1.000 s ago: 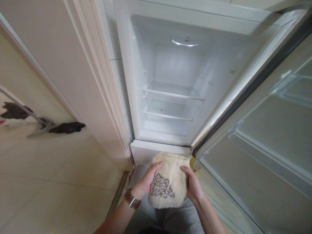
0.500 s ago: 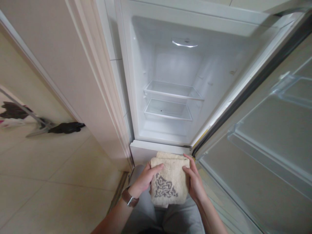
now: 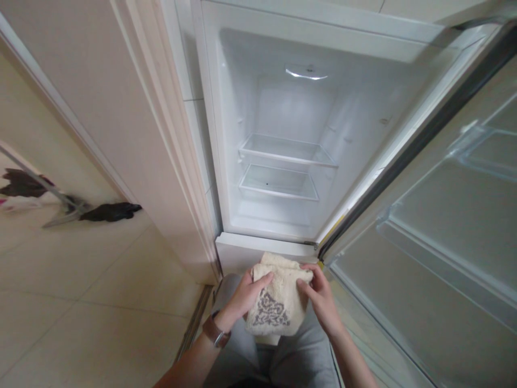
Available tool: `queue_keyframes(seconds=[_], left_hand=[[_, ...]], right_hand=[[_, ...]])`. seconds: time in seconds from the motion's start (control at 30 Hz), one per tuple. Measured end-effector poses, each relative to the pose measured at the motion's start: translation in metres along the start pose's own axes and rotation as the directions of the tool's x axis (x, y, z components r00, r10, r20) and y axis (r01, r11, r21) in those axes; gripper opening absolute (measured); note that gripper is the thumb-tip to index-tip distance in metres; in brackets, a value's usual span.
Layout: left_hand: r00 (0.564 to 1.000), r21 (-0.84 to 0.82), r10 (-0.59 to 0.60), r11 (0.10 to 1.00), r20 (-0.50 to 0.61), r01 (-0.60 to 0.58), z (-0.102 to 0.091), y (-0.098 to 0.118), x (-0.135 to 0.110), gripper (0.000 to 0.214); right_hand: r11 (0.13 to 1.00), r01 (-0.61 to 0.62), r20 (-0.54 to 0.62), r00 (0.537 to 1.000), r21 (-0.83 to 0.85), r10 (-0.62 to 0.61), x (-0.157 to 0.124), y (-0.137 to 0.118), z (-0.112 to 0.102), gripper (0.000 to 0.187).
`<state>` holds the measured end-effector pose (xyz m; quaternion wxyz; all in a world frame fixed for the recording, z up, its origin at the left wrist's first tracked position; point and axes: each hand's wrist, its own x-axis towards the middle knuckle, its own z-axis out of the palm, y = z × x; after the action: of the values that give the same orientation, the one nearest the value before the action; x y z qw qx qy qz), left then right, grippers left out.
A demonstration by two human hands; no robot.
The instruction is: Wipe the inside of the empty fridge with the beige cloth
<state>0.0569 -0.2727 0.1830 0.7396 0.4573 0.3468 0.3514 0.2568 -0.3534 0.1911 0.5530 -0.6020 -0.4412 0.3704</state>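
A folded cream towel [image 3: 285, 299] with a dark scroll pattern is held above my lap, between my two hands. My left hand [image 3: 250, 293] grips its left side, thumb on top and fingers hidden beneath. On the right, my right hand [image 3: 319, 293] pinches the towel's upper edge with the thumb in front and fingers behind. Just beyond the towel stands an open white fridge [image 3: 264, 237]. Inside it are an upper glass shelf [image 3: 286, 150] and a lower glass shelf [image 3: 278, 182], with nothing seen on them.
The fridge door [image 3: 444, 242] stands swung out to the right, with clear door racks [image 3: 444, 264]. A pale door frame [image 3: 161, 134] rises close on the left. Beyond it, a black bag [image 3: 109, 212] lies on the tiled floor [image 3: 100, 275].
The towel has narrowed and bent a little between my hands, its right edge drawn inward. My right hand has shifted slightly, thumb moving left. The fridge and its door have not moved.
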Motion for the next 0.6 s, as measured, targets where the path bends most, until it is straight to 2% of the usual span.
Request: queue_keyframes(seconds=[0.1, 0.17, 0.23, 0.3, 0.5, 0.6], left_hand=[[0.991, 0.058, 0.058, 0.996, 0.122, -0.065, 0.0, 0.002, -0.001, 0.048], [0.983, 0.116, 0.08, 0.988, 0.164, -0.1, 0.002, 0.002, -0.001, 0.045], [0.981, 0.156, 0.092, 0.981, 0.169, -0.119, 0.003, -0.001, -0.002, 0.044], [0.981, 0.153, 0.088, 0.981, 0.176, -0.115, 0.005, -0.005, -0.002, 0.044], [0.988, 0.068, 0.029, 0.997, 0.153, -0.04, 0.011, -0.027, -0.002, 0.045], [0.997, -0.05, -0.043, 0.998, 0.066, 0.047, 0.011, -0.041, 0.0, 0.048]], right_hand=[[0.922, 0.22, 0.049, 0.975, -0.319, -0.216, 0.001, -0.007, -0.003, 0.03], [0.845, 0.305, 0.143, 0.952, -0.439, -0.27, 0.0, -0.015, -0.002, 0.024], [0.799, 0.358, 0.222, 0.933, -0.483, -0.284, -0.002, -0.021, 0.0, 0.017], [0.768, 0.395, 0.251, 0.918, -0.504, -0.308, -0.004, -0.022, 0.003, 0.015], [0.696, 0.435, 0.224, 0.898, -0.571, -0.378, -0.005, -0.012, 0.009, 0.018], [0.618, 0.445, 0.168, 0.875, -0.648, -0.454, -0.011, -0.022, -0.009, 0.015]])
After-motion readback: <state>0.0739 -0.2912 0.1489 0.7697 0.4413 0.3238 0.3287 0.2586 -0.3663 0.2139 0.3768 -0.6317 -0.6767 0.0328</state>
